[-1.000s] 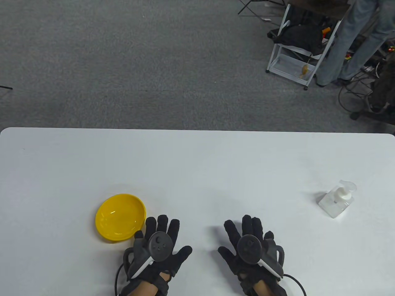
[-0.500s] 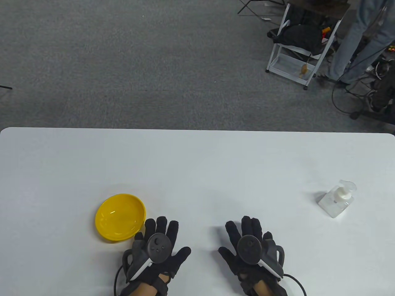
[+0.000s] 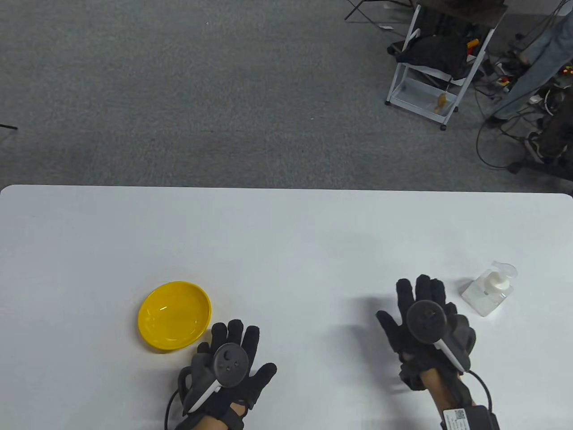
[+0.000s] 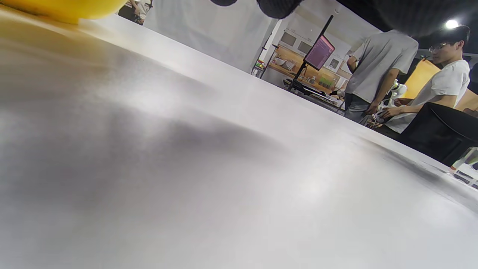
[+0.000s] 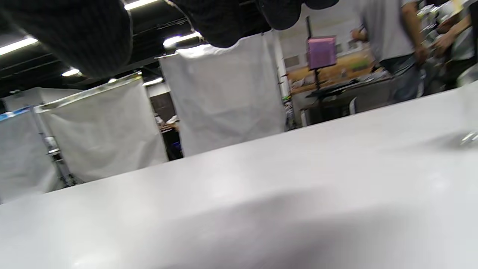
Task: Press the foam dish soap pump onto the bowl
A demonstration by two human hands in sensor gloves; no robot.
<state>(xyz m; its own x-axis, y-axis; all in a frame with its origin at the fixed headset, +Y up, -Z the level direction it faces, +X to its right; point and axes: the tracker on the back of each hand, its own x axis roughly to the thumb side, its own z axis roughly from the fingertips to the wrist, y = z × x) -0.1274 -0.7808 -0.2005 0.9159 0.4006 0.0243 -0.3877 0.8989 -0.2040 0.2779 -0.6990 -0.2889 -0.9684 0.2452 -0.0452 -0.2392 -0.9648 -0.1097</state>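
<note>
A yellow bowl (image 3: 174, 315) sits on the white table (image 3: 286, 233) at the front left; its edge shows in the left wrist view (image 4: 63, 6). A clear foam soap bottle with a white pump (image 3: 489, 290) stands at the right. My left hand (image 3: 233, 354) lies flat and open on the table just right of the bowl, holding nothing. My right hand (image 3: 423, 313) is open, fingers spread, above the table a short way left of the bottle, not touching it.
The table's far edge (image 3: 286, 190) runs across the middle of the table view, with grey carpet beyond. A white cart (image 3: 432, 62), cables and a person's legs are at the far right, off the table.
My right hand has lifted and moved right and forward toward the soap bottle. My left hand has drawn back slightly. The bowl and bottle have not moved.
</note>
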